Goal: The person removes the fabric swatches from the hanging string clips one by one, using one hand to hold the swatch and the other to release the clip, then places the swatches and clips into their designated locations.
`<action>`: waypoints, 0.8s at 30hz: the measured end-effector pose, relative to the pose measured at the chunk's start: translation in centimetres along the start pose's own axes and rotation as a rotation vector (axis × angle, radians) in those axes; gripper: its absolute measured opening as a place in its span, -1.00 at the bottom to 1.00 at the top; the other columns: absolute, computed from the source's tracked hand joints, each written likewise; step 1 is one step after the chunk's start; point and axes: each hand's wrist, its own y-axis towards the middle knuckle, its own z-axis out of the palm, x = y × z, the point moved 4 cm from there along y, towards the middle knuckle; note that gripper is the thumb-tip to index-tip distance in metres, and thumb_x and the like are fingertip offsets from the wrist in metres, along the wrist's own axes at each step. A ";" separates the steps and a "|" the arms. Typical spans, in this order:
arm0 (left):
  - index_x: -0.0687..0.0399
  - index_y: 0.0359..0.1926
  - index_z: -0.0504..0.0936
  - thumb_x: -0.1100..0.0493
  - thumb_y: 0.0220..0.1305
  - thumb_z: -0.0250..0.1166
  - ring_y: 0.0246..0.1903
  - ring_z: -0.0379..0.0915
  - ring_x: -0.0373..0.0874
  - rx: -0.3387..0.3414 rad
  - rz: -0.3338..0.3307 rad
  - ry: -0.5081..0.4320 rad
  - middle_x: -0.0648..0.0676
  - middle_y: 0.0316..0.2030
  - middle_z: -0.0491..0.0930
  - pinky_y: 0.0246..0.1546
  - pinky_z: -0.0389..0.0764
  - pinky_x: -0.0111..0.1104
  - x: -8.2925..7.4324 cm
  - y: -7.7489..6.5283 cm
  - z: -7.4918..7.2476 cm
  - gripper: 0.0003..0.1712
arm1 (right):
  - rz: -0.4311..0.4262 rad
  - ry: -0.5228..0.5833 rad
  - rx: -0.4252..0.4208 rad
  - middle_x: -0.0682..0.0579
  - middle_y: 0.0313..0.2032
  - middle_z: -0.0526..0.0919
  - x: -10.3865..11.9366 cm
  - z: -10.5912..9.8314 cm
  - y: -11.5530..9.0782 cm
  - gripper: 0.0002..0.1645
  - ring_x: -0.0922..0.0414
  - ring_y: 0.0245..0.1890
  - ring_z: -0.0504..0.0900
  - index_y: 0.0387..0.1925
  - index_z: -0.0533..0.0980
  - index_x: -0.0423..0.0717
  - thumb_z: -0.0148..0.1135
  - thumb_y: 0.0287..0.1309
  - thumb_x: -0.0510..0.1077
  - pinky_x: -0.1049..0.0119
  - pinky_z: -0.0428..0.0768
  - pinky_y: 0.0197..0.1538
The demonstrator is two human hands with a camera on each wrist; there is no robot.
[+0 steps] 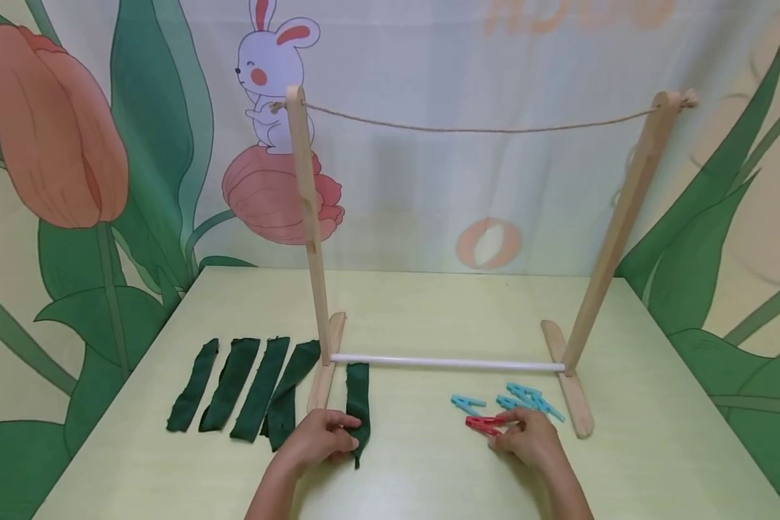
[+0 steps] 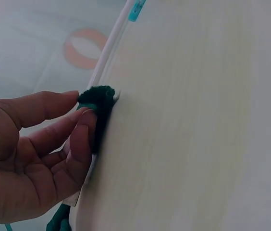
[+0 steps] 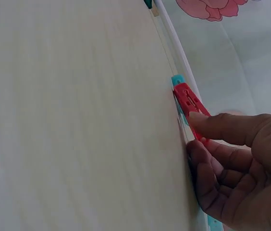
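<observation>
My left hand (image 1: 325, 439) pinches the near end of a dark green cloth strip (image 1: 358, 393) between thumb and fingers. In the left wrist view the folded edge of that strip (image 2: 97, 98) shows at the fingertips. My right hand (image 1: 531, 438) grips a red clothespin (image 1: 484, 425) by its handle end, its jaw end pointing left. The red clothespin (image 3: 189, 98) is also plain in the right wrist view, thumb on one side. Several light blue clothespins (image 1: 526, 396) lie on the table just beyond the right hand.
A wooden frame with a left post (image 1: 308, 217), a right post (image 1: 617, 231) and a white bottom rod (image 1: 448, 362) stands on the table (image 1: 442, 310). A twine line (image 1: 481, 130) sags between the post tops. Several more green strips (image 1: 260, 390) lie at the left.
</observation>
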 end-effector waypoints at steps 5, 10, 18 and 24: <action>0.40 -0.06 0.57 0.37 0.08 0.30 -0.54 0.47 -0.13 -0.030 0.029 -0.017 0.04 -0.52 0.57 -0.47 0.52 -0.30 0.0 -0.9 -0.6 -0.65 | 0.012 0.028 0.035 0.01 -0.53 0.59 0.0 -0.1 -0.4 -0.53 0.13 -0.53 0.53 -0.13 0.53 -0.35 0.45 -0.15 -0.27 0.27 0.51 -0.43; 0.41 -0.04 0.55 0.37 0.09 0.30 -0.55 0.44 -0.13 -0.061 0.023 -0.039 0.05 -0.51 0.55 -0.47 0.51 -0.30 0.1 -1.8 -1.3 -0.63 | 0.027 0.087 0.032 -0.01 -0.46 0.61 -0.3 -0.6 -1.1 -0.50 0.10 -0.51 0.55 -0.08 0.51 -0.37 0.43 -0.09 -0.24 0.23 0.56 -0.42; 0.41 -0.02 0.52 0.36 0.13 0.28 -0.50 0.46 -0.11 -0.133 -0.010 -0.069 0.09 -0.46 0.54 -0.41 0.58 -0.26 -0.1 -2.7 -2.8 -0.63 | -0.087 0.191 -0.019 -0.06 -0.42 0.61 -0.2 -2.7 -2.0 -0.50 0.08 -0.46 0.55 0.00 0.48 -0.40 0.36 0.02 -0.22 0.25 0.56 -0.44; 0.35 0.02 0.53 0.33 0.16 0.26 -0.45 0.50 -0.06 -0.219 -0.044 -0.054 0.14 -0.42 0.55 -0.38 0.58 -0.26 0.0 -3.9 -4.7 -0.63 | -0.112 0.193 -0.085 -0.05 -0.32 0.59 -0.3 -4.9 -1.9 -0.49 0.16 -0.36 0.54 0.06 0.45 -0.35 0.28 0.14 -0.13 0.36 0.53 -0.31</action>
